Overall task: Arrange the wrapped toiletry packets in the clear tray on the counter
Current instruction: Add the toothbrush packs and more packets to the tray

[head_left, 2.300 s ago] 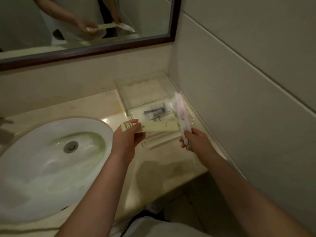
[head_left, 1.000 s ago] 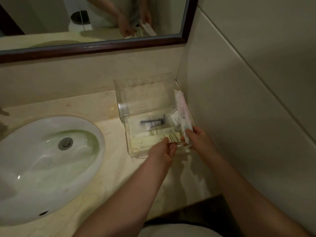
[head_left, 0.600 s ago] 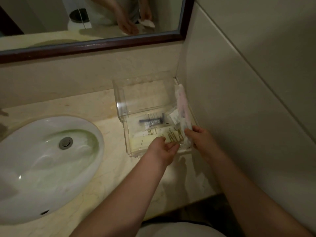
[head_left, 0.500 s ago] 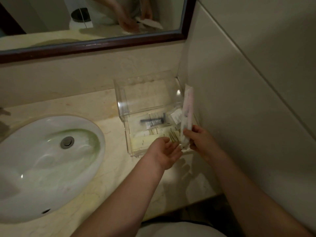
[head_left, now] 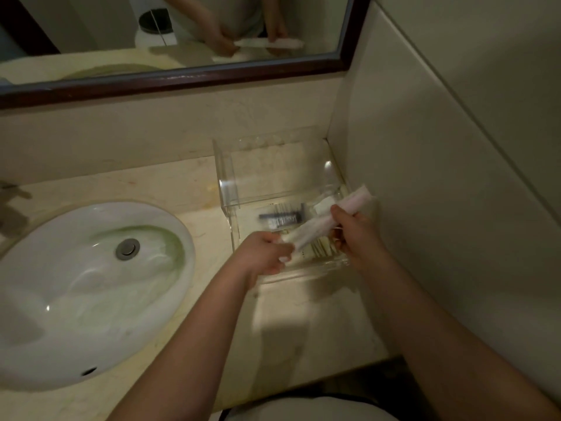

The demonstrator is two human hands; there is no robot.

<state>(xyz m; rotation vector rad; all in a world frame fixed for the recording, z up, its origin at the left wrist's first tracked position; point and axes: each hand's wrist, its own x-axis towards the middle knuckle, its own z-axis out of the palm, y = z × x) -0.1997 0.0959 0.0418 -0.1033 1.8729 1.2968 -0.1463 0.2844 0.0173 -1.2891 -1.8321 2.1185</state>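
Note:
A clear acrylic tray (head_left: 226, 189) stands in the counter's back right corner against the wall. Inside lie a dark wrapped packet (head_left: 280, 219), a small white packet (head_left: 323, 205) and a pale yellowish packet (head_left: 318, 249). A long white-pink wrapped packet (head_left: 321, 223) is held level over the tray's front half. My left hand (head_left: 264, 253) pinches its near left end. My right hand (head_left: 353, 229) grips it toward the right end, which sticks out near the wall.
A white oval sink (head_left: 82, 287) with a metal drain fills the counter's left. A dark-framed mirror (head_left: 194, 77) hangs above the backsplash. A tiled wall (head_left: 455, 177) runs along the right. Part of a tap (head_left: 12, 205) shows at the far left edge.
The long packet has swung from upright in my right hand to lying across the tray. My left hand, open a moment ago, has closed on its left end.

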